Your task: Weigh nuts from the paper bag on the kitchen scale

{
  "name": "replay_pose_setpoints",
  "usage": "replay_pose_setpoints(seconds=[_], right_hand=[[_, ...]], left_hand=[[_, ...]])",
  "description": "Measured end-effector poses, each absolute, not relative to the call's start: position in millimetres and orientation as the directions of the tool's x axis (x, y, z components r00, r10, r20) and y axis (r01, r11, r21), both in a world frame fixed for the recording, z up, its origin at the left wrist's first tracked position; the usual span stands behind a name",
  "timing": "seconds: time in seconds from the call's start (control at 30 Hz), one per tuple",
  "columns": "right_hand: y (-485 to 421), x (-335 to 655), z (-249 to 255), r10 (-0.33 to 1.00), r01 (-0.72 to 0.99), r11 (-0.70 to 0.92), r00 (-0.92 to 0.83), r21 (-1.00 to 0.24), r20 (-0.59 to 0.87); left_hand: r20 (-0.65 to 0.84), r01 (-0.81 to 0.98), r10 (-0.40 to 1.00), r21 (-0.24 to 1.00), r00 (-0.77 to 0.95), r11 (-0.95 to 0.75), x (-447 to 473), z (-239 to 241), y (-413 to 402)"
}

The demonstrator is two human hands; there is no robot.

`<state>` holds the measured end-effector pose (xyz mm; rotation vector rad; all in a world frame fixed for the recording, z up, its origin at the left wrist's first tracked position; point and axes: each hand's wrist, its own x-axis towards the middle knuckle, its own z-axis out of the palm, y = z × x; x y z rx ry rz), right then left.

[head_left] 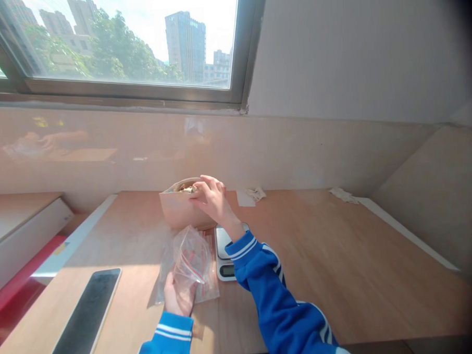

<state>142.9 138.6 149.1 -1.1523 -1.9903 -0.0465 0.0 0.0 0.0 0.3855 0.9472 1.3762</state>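
bright daylight from the window (136, 48)

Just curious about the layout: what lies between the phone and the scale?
Head view: the left hand, holding a clear plastic bag, with more bags on the table.

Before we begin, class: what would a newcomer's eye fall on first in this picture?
Probably the bright blue right sleeve, lower centre, leading to the right grip at the mouth of the open pouch. Next, the clear zip bag in the left grip, left of the digital scale. A dark-screened smartphone lies near left on the table.
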Motion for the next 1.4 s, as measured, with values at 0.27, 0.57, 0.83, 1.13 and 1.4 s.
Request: replay_pose_setpoints(seconds=[0.27, 0.57, 0.83, 1.13, 1.4], right_hand=[[157, 135, 150, 0.736, 0.768, 0.504, -0.144, -0.394, 0.661], [85, 143, 103, 0.875, 0.480, 0.432, -0.017, -0.764, 0.484], [46, 165, 93, 0.973, 0.143, 0.169, -0.185, -0.975, 0.141], [40, 177, 83, 0.983, 0.076, 0.180, 0.016, -0.981, 0.181], [20, 164, 80, 0.980, 0.119, 0.192, -0.065, -0.974, 0.186]], left_hand=[[-0.410, -0.757, 0.911, 0.612, -0.056, 0.229, 6, 9, -4], [-0.330, -0.691, 0.944, 0.685, -0.011, 0.232, 11, 18, -4], [-0.333, -0.403, 0.933, 0.879, -0.135, 0.256, 34, 40, -9], [0.022, 0.102, 0.968, 0.995, -0.249, 0.003, 41, 55, -13], [-0.100, -0.025, 0.935, 0.995, -0.340, 0.097, 22, 79, -8]])
